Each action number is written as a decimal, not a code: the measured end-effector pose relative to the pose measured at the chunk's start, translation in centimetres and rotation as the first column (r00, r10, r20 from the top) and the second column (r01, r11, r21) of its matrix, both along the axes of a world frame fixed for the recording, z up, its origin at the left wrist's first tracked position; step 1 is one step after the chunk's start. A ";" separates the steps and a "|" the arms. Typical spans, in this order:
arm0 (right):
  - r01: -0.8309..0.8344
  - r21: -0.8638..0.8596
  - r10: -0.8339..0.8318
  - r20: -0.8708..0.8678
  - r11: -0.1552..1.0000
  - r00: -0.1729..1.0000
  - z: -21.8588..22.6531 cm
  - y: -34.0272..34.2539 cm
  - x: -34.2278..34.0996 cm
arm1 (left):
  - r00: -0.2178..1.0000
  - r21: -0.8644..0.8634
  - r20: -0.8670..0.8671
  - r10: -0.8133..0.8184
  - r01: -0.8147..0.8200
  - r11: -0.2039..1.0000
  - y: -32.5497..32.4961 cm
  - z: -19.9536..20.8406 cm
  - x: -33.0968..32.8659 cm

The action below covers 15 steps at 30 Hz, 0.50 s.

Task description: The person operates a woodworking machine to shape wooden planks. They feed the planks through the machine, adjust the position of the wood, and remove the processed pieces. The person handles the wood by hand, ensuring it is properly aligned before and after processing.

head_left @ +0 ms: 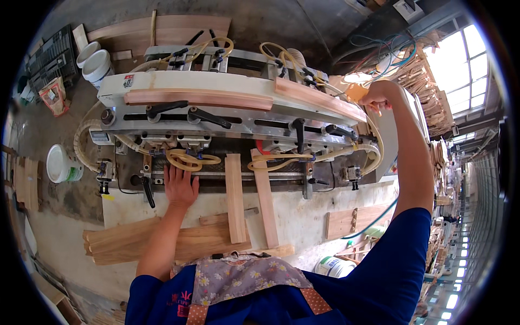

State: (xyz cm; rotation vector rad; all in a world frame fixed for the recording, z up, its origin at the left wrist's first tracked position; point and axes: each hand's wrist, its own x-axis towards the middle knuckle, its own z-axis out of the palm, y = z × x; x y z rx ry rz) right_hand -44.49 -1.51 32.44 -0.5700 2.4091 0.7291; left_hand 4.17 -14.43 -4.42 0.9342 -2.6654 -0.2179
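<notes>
My left hand [181,187] lies open, fingers spread, on the metal bed of a woodworking machine [216,81]. Its fingertips reach below the left clamps, near a loop of yellow air hose [187,161]. At the machine's right end my right hand [377,97] is raised, fingers curled closed beside an orange-tan surface [355,92]; what they hold, if anything, is hidden. Two narrow wooden strips, one on the left [234,200] and one on the right [264,203], point from the bed toward me. Reddish wooden pieces [200,98] rest on the machine's upper ledge.
Black clamp levers [209,117] stick out along the front rail. Wooden boards [200,242] lie on the pale table [303,211] before me, with another board [357,221] at right. White buckets [58,163] stand on the left floor. Scrap wood is piled at far right.
</notes>
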 end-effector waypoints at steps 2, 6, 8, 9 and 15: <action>-0.036 0.035 0.035 0.020 0.999 0.999 -1.1 -1.5 -0.4 | 1.000 -0.011 -0.021 0.017 -0.017 1.000 0.2 -0.2 0.1; -0.140 0.041 0.141 -0.010 0.989 0.990 -2.6 -5.3 1.5 | 0.997 -0.001 -0.078 -0.009 0.009 1.000 0.0 -0.2 0.0; -0.222 -0.077 0.233 0.175 0.972 0.957 -3.6 -7.7 1.4 | 0.992 -0.016 -0.125 -0.018 0.016 1.000 -0.1 -0.3 0.0; -0.227 -0.157 0.259 0.226 0.961 0.939 -4.1 -9.4 2.0 | 0.989 -0.027 -0.148 -0.016 0.012 1.000 -0.1 -0.3 0.1; -0.269 -0.409 0.427 0.367 0.872 0.826 -6.2 -17.6 9.7 | 0.993 -0.004 -0.117 -0.005 0.005 1.000 -0.2 -0.1 0.2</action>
